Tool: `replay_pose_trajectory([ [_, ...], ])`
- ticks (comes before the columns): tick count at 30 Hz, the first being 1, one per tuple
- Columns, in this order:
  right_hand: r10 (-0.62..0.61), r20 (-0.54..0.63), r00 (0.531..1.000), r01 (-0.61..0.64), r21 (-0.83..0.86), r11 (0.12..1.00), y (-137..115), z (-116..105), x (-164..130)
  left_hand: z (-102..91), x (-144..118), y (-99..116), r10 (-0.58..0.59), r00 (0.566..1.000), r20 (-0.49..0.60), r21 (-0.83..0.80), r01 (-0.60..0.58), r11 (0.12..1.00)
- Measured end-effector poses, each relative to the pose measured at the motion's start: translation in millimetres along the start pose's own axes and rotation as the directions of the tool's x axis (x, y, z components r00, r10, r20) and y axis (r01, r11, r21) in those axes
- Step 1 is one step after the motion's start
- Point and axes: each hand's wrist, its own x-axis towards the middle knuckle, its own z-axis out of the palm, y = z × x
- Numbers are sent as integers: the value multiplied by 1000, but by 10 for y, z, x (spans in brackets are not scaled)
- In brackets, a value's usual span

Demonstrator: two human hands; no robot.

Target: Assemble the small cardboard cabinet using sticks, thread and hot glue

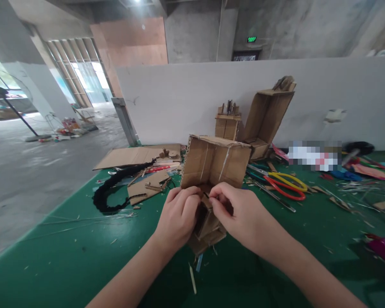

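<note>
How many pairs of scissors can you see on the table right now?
1: the scissors, red and yellow handles, lie on the green table right of the cardboard box. The clutter there may hide others.

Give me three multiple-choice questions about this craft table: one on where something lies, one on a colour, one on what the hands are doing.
1. Where do the scissors lie?
A. Right of the cardboard model
B. On the concrete floor
C. Inside the tall box

2. What colour is the table covering?
A. Blue
B. Green
C. White

3. What are the two hands doing?
A. Resting flat on the table
B. Holding the scissors
C. Both pinching the cardboard model at its lower middle

Answers:
1. A, since the yellow and red handles lie on the mat to the right of the cardboard model.
2. B, since the covering is green all round the scraps.
3. C, since the left hand and right hand meet on the model with fingers curled onto the cardboard.
</note>
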Motion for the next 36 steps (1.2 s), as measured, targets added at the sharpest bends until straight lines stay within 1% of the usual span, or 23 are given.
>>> replay_pose_trajectory([
  [3, -9, -38, 999, 12, 66, 998, 44, 70, 62, 30, 17, -76, -3, 1000, -28, 23, 3, 1000],
  [6, -46, -49, 998, 48, 41, 998, 100, 143, 175, 121, 32, -162, -40, 998, -44, 42, 42, 998],
  [7, -55, -43, 998, 56, 30, 998, 119, 176, 209, 156, 32, -181, -88, 995, -43, 25, 89, 996],
  [8, -58, -34, 998, 59, 23, 998, 136, 212, 236, 186, 29, -192, -161, 986, -43, -8, 161, 987],
  [9, -57, -26, 998, 58, 19, 998, 150, 250, 254, 207, 24, -193, -256, 966, -37, -61, 254, 965],
  [10, -53, -23, 998, 53, 13, 998, 160, 287, 265, 218, 19, -184, -359, 933, -21, -127, 353, 927],
  [11, -48, -25, 999, 48, 8, 999, 167, 322, 269, 217, 15, -168, -456, 890, 1, -199, 447, 872],
  [13, -42, -35, 999, 42, -1, 999, 175, 373, 263, 189, 10, -119, -606, 792, 72, -343, 590, 731],
  [15, -39, -42, 998, 39, -11, 999, 182, 395, 253, 144, 10, -68, -699, 700, 146, -450, 676, 583],
  [17, -34, -46, 998, 33, -17, 999, 196, 398, 247, 103, 6, -35, -764, 617, 190, -498, 731, 467],
  [18, -30, -51, 998, 30, -17, 999, 206, 397, 246, 88, 2, -30, -783, 588, 206, -497, 752, 434],
  [19, -25, -57, 998, 25, -12, 1000, 217, 396, 246, 75, -4, -30, -794, 567, 220, -477, 772, 419],
  [23, -7, -58, 998, 8, 12, 1000, 250, 411, 241, 40, -40, -54, -802, 516, 302, -316, 848, 426],
  [24, -4, -55, 998, 4, 11, 1000, 251, 418, 236, 34, -50, -54, -804, 498, 324, -299, 860, 413],
  [25, -2, -53, 999, 2, 8, 1000, 250, 423, 231, 29, -60, -50, -808, 474, 350, -302, 874, 381],
  [27, -2, -49, 999, 2, 5, 1000, 243, 431, 217, 25, -74, -29, -805, 420, 420, -355, 892, 280],
  [28, -1, -44, 999, 1, 5, 1000, 239, 434, 210, 27, -79, -15, -793, 402, 457, -384, 894, 232],
  [29, -1, -41, 999, 1, 6, 1000, 238, 435, 203, 32, -82, -2, -775, 401, 489, -408, 890, 203],
  [30, -3, -37, 999, 3, 6, 1000, 241, 436, 197, 38, -83, 11, -755, 415, 507, -426, 882, 199],
  [33, -10, -37, 999, 11, 15, 1000, 275, 435, 192, 73, -85, 30, -702, 481, 525, -431, 861, 269],
  [34, -15, -39, 999, 16, 21, 1000, 294, 434, 194, 91, -86, 30, -687, 492, 535, -424, 860, 286],
  [36, -20, -42, 999, 22, 42, 999, 339, 429, 202, 134, -86, 21, -661, 497, 562, -416, 861, 295],
])
